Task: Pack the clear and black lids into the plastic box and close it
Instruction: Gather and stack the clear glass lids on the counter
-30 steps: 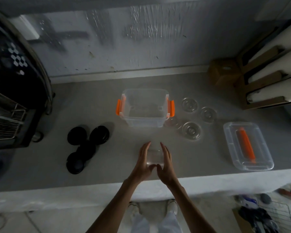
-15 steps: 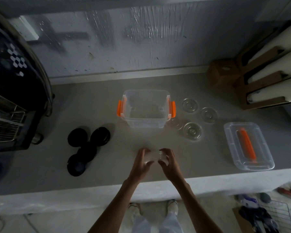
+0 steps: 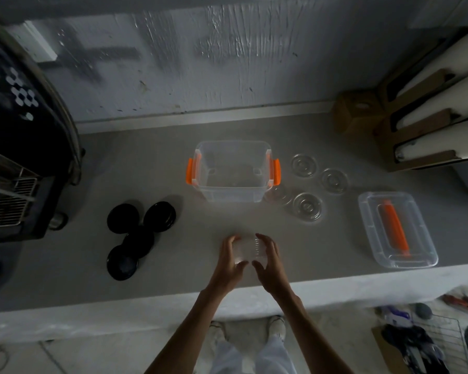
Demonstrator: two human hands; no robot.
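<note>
Both hands, left (image 3: pixel 231 261) and right (image 3: pixel 268 261), now curled tight around clear lid stack (image 3: pixel 249 251) at 6 o'clock of empty plastic box (image 3: pixel 233 171), ready to pack.

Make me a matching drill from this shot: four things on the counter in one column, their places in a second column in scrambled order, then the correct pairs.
Things
1. black lids
2. plastic box
3. box cover with orange handle
4. stack of clear lids

Places
A. middle of the counter, open, orange latches on both ends
B. held between the left hand and the right hand
C. left of the box, clustered together
D. far right, near the counter's front edge

Pairs: 1-C, 2-A, 3-D, 4-B
</note>
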